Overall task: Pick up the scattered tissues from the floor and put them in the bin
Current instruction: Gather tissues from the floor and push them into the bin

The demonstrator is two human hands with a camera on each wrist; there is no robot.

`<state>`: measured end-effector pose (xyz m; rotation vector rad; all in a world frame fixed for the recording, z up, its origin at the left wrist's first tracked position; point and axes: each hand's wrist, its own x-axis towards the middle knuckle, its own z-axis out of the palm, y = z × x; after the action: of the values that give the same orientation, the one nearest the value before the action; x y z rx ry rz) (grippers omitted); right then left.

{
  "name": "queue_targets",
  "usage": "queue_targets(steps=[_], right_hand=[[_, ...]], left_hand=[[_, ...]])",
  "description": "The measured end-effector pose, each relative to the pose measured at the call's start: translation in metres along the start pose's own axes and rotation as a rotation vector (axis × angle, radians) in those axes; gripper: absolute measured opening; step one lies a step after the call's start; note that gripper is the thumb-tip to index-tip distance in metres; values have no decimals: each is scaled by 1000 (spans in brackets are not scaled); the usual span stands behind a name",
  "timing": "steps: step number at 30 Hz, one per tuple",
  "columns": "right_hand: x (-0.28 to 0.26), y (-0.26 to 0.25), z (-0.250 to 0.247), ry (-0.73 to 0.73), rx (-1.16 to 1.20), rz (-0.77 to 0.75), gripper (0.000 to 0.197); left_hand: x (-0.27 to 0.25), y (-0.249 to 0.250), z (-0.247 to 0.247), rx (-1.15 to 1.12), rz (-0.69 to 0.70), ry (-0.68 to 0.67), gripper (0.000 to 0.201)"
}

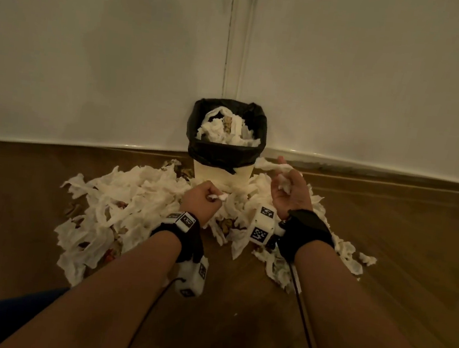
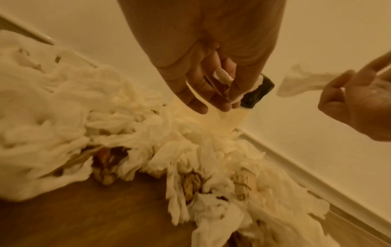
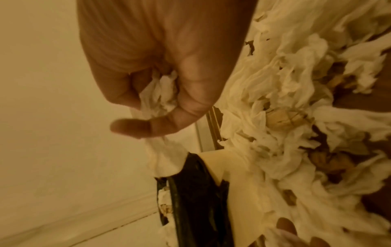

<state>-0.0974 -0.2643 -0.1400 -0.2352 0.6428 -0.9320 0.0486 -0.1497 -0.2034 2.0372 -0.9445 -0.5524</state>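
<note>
White tissues [image 1: 137, 206] lie heaped on the wooden floor [image 1: 400, 252] around the bin [image 1: 226, 141], which stands in the wall corner, already holding tissue. Left hand [image 1: 199, 202] pinches a small wad [image 1: 221, 196] before the bin; right hand [image 1: 289, 192] clutches a crumpled tissue [image 1: 282, 180] beside the rim.
</note>
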Motion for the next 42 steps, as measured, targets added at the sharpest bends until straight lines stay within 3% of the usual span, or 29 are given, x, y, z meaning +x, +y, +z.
queue_targets(steps=[3, 8, 15, 19, 23, 25, 28, 31, 35, 37, 39, 41, 42], right_hand=[[6, -5, 12, 21, 9, -48, 21], [16, -5, 45, -28, -202, -17, 28], [37, -7, 112, -38, -398, -70, 31], [55, -2, 138, -35, -764, -303, 29], [76, 10, 133, -15, -930, -437, 38], [84, 14, 127, 7, -1065, -409, 37], [92, 29, 113, 0, -1519, -396, 40], [95, 47, 99, -150, -2040, -389, 50], [109, 57, 91, -244, -2441, -290, 53], [113, 61, 95, -179, -2572, -179, 57], [111, 60, 98, -156, -2611, -135, 58], [107, 53, 97, -154, -2547, -183, 58], [105, 48, 95, -148, -2497, -288, 55]], left_hand=[[13, 16, -9, -27, 31, -10, 10], [37, 47, -21, 19, 86, -42, 23], [88, 101, -47, 115, 247, 132, 10], [113, 110, -64, 218, 239, 224, 13], [125, 91, -70, 465, 206, 184, 13], [127, 77, -72, 592, 213, 142, 19], [126, 65, -71, 712, 257, 102, 19], [131, 67, -70, 744, 296, 98, 17], [143, 71, -62, 842, 306, -40, 29], [142, 67, -49, 954, 269, -137, 31], [141, 58, -38, 1012, 145, -229, 40], [136, 53, -36, 967, 166, -166, 38], [132, 51, -39, 931, 228, -84, 36]])
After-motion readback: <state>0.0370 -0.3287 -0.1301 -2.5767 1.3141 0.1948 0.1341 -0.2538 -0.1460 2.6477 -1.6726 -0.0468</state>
